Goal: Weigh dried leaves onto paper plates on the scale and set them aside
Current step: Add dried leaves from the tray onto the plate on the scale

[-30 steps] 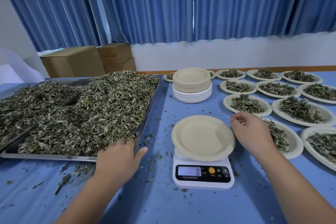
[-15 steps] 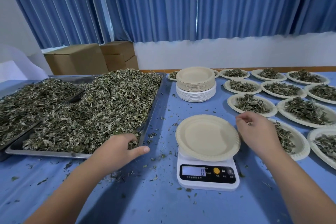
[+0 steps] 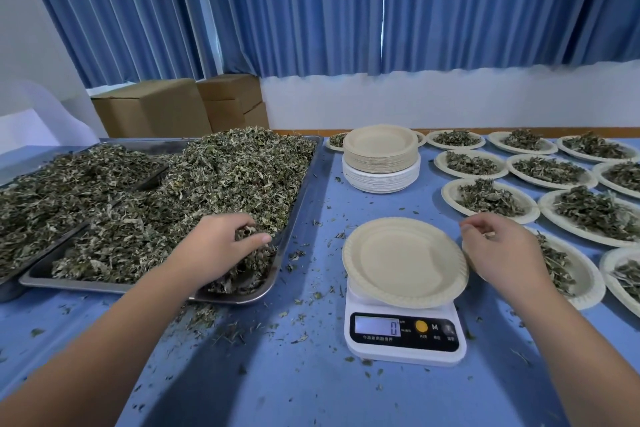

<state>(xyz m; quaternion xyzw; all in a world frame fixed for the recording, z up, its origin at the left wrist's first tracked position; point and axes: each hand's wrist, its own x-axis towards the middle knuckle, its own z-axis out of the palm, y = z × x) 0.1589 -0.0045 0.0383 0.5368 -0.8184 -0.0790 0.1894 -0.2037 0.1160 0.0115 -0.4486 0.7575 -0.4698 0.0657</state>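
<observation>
Table [image 3: 311,392], left hand [image 3: 221,248] clutching leaves [image 3: 214,184], tray [image 3: 242,299] corner

Table [image 3: 311,392]: blue cover, runs full width
- left: steel tray [image 3: 298,218] heaped with dried leaves [image 3: 214,184], second tray [image 3: 45,250] just left of it, also loaded
- centre back: stack of empty paper plates [image 3: 381,163], tan on white
- centre front: white scale [image 3: 403,340], display reads 0
- right: filled paper plates [image 3: 450,198] in rows, rims close together
- loose leaf bits [image 3: 301,253] scattered on cover, densest off tray's near corner
</observation>
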